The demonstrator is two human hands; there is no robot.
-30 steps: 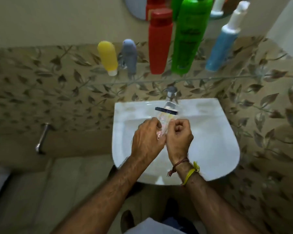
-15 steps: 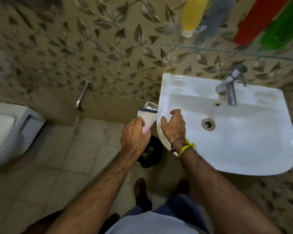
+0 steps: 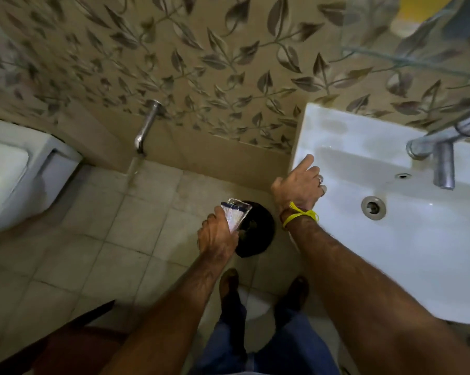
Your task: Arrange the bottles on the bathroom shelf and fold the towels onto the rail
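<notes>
Head view: the left hand (image 3: 219,234) grips a small clear packet (image 3: 235,215) with a dark strip across its top. The fingers are curled round its lower part, thumb side toward the sink, and the packet sticks up and out past the fingertips, tilted. Directly beyond those fingers, on the floor, sits a round black bin (image 3: 255,230); the packet hangs over its near-left rim, though whether it touches the bin cannot be told.

The right hand (image 3: 300,185) holds nothing. Its fingers are loosely spread, the index finger stretched forward and the others bent a little, a ring showing on one of them. The hand lies at the left edge of the white sink (image 3: 404,253), fingertips over the rim; contact with the rim cannot be judged. A yellow band (image 3: 300,215) and a darker thread wrap the wrist behind the hand.

Right of the right fingers, in the basin, are the drain (image 3: 373,207) and, farther back, the metal tap (image 3: 442,155). Well left of the left fingers stands a white toilet (image 3: 20,171), and a wall spout (image 3: 147,125) juts from the leaf-patterned tiles between the two. At the top right corner, far above both hands, a yellow bottle (image 3: 415,14) shows, blurred, on a glass shelf (image 3: 407,60). Two shoes and blue trousers lie below the hands.
</notes>
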